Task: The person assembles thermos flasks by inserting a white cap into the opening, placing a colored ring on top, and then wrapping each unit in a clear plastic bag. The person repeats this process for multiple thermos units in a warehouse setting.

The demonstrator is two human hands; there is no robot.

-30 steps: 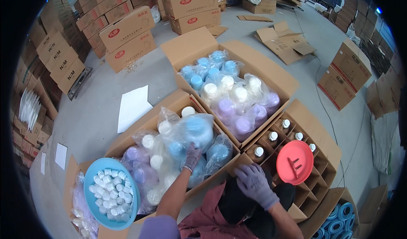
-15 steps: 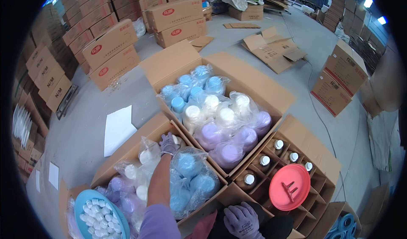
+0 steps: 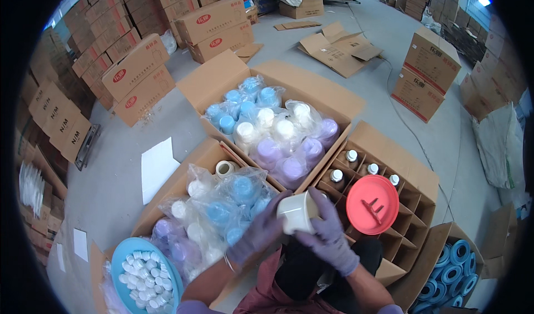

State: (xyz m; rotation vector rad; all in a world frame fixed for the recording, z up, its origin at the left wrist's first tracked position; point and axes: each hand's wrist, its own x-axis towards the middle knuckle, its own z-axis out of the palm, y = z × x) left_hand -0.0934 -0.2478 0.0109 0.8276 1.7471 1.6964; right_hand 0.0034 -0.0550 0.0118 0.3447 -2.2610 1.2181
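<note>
Above my lap is a glossy cream-white plastic container [image 3: 296, 212], rounded and tilted, between my two gloved hands. My right hand [image 3: 329, 233] has its fingers closed round the right side and the lower edge of the container. On the other side my left hand [image 3: 262, 233], smeared by motion, grips it with the fingers against its wall. Left of them an open carton [image 3: 149, 211] holds white, blue and purple plastic containers in clear bags. A bare cream container [image 3: 224, 169] stands in its far corner with its hollow opening up.
Another carton [image 3: 356, 109] of bagged containers stands ahead. On the right, a divided carton [image 3: 414, 202] holds several white-capped bottles and a red plate [image 3: 371, 202]. A blue basin [image 3: 119, 258] of white caps lies at left, a box of blue rings [image 3: 451, 269] at right.
My left hand has come out of the left carton with the cream container. My right hand has risen from my lap to take hold of it too. The whole view has shifted.
</note>
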